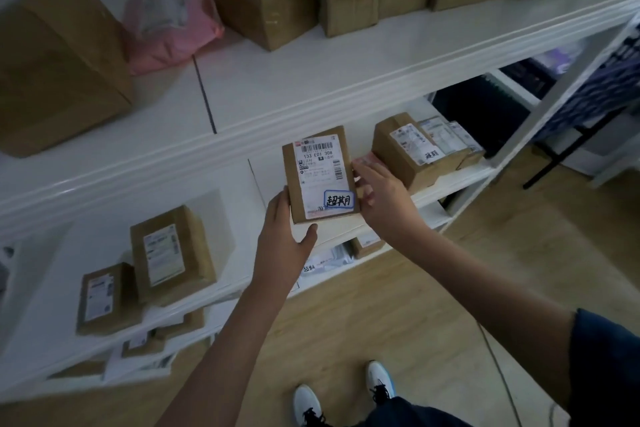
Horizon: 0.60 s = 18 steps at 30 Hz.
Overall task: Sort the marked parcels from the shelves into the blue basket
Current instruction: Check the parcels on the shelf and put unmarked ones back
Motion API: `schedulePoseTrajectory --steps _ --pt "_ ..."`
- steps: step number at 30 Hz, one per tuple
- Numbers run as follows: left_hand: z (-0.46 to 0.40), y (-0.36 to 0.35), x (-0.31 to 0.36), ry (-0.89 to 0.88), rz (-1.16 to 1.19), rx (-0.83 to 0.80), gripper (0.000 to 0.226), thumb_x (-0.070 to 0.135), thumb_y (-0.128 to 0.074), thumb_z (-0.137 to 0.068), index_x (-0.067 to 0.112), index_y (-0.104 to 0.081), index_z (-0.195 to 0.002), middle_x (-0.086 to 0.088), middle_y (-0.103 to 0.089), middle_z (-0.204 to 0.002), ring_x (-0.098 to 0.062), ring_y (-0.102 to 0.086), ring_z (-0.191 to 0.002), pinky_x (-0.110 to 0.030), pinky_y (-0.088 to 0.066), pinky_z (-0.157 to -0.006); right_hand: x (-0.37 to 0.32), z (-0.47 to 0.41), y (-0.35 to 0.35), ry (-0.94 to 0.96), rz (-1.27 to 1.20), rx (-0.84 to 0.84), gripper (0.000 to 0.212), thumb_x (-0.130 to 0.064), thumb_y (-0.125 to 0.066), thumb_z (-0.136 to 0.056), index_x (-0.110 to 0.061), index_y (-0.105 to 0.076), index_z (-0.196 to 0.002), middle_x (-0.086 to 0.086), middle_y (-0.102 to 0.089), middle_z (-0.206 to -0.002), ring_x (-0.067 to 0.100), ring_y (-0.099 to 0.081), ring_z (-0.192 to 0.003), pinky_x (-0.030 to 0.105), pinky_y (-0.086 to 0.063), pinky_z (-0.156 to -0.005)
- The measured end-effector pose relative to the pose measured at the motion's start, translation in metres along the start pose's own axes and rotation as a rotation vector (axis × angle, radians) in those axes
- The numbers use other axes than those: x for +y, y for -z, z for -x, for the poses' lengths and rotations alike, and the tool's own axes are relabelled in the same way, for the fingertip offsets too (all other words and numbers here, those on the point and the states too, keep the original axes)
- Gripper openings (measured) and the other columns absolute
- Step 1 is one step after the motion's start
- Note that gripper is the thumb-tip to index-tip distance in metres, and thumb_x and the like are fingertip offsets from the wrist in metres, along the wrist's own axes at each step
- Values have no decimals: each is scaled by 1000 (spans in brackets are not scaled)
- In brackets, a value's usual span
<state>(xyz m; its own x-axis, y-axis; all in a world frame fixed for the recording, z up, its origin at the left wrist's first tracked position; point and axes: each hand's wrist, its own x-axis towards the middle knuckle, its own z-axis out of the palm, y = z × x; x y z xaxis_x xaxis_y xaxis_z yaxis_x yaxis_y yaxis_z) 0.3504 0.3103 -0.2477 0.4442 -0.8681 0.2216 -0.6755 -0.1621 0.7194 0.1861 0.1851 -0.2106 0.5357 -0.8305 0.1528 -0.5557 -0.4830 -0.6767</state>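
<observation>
Before the middle shelf (346, 121), from your head camera, you hold a small brown parcel (320, 173) between both hands, label up, with a handwritten mark boxed in blue (339, 200) at its lower corner. Your left hand (282, 236) cups the lower left edge, thumb curled under the bottom. Your right hand (379, 192) rests its fingers along the right edge; you cannot tell how firmly they grip.

This parcel looks like one to sort, but the blue basket is not in view, so you must turn to find it. The grip sits on edges only: loosen one hand early and the box may tip and drop to the floor (398, 305). Another marked parcel (410, 149) stands just beside your right hand; a careless pull back could nudge it off the shelf.
</observation>
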Motion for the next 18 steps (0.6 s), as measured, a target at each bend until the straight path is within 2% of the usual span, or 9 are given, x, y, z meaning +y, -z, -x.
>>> schedulePoseTrajectory --steps 3,7,10,15,18 --pt "-10 -16 17 -75 34 -80 70 20 -77 -87 16 -43 -148 1 -50 -141 -13 -57 -121 -28 -53 -100 20 14 22 -58 46 41 72 -3 -70 -85 -17 -42 -149 -1 -50 -143 16 -59 -114 40 -56 -92" --pt "-23 -51 44 -180 101 -204 68 22 -79 -86 15 -45 -145 2 -53 -135 -11 -59 -116 -31 -56 -97 52 42 57 -122 114 115 69 -5 -72 -84 -16 -45 -146 -2 -54 -135 11 -58 -112 34 -57 -90" --pt "-32 -87 69 -216 156 -307 65 26 -80 -85 20 -46 -141 6 -54 -130 -9 -61 -113 -31 -57 -93 79 65 86 -173 163 156 70 -10 -73 -84 -17 -43 -147 -3 -50 -138 9 -57 -114 34 -58 -89" --pt "-38 -159 123 -294 187 -421 67 39 -73 -85 13 -47 -142 -1 -55 -134 -18 -59 -119 -29 -55 -93 132 102 142 -230 208 149 87 -11 -75 -82 -12 -27 -155 0 -37 -148 15 -57 -117 34 -58 -87" --pt "-36 -201 167 -308 225 -474 69 46 -70 -84 15 -47 -141 0 -54 -135 -15 -57 -120 -30 -53 -96 165 120 179 -261 226 150 103 -22 -80 -78 -13 -15 -158 -1 -30 -150 14 -54 -119 32 -58 -88"
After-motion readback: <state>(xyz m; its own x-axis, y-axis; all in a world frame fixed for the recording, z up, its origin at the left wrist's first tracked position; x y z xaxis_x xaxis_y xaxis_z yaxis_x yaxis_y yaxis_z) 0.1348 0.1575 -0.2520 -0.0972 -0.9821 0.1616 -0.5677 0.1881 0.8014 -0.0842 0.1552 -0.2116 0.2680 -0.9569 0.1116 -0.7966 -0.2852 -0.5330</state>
